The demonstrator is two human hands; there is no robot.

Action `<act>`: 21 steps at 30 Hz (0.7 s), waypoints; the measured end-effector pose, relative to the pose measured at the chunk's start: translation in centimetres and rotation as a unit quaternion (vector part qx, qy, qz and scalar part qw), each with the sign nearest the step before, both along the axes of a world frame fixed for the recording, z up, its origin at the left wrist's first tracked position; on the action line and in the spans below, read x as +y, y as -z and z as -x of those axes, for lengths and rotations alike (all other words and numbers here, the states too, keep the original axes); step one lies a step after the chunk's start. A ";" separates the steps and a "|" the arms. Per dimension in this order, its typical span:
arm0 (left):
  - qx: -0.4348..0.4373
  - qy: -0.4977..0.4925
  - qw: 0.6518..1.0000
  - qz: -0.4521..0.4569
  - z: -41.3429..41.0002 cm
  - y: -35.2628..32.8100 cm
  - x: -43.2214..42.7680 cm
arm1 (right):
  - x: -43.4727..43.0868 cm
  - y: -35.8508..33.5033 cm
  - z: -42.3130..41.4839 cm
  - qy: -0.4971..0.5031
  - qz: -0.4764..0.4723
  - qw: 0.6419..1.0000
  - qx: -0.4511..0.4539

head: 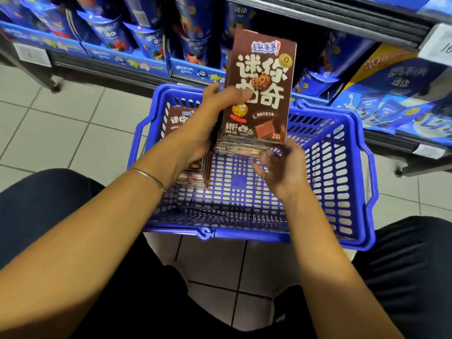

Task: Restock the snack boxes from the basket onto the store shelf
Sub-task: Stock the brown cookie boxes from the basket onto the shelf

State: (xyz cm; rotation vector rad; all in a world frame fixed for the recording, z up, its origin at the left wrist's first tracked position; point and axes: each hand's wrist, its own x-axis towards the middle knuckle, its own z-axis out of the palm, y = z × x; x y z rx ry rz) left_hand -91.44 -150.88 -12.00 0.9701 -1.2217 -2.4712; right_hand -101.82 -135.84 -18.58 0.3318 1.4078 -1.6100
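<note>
Holding the snack boxes (261, 89) upright over the basket (244, 234), left hand (215, 113) fingers wrap the stack; right hand (281, 167) at its bottom edge, blurred, grip unclear. Best support underneath, square edges, then slide onto the shelf (97, 64).

Pale tile flr (61, 133), sq, dark-grouted

Forearms (85, 228) bare to frame edge. Thin plain silver bangle (146, 176) round left wrist. Dark, near-black trousers (36, 211) cover both legs; fabric plain, matte, filling lower corners.
</note>
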 end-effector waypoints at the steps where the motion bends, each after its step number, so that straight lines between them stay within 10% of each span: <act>1: 0.005 -0.007 1.000 -0.007 -0.1 -0.4 -0.2 | -0.4 0.6 -0.7 -0.036 -0.074 0.996 0.022; 7: 0.007 -0.034 0.999 -0.037 -0.3 -1.0 -0.6 | -4.7 2.2 -7.0 -0.276 -0.139 0.946 0.094; 13: -0.004 -0.026 0.997 -0.066 -0.2 -0.7 0.2 | -8.6 2.6 -10.5 -0.291 -0.230 0.908 0.193; 21: 0.004 -0.005 0.997 -0.071 0.3 -1.0 0.5 | -5.4 2.0 -8.7 -0.178 -0.125 0.966 0.137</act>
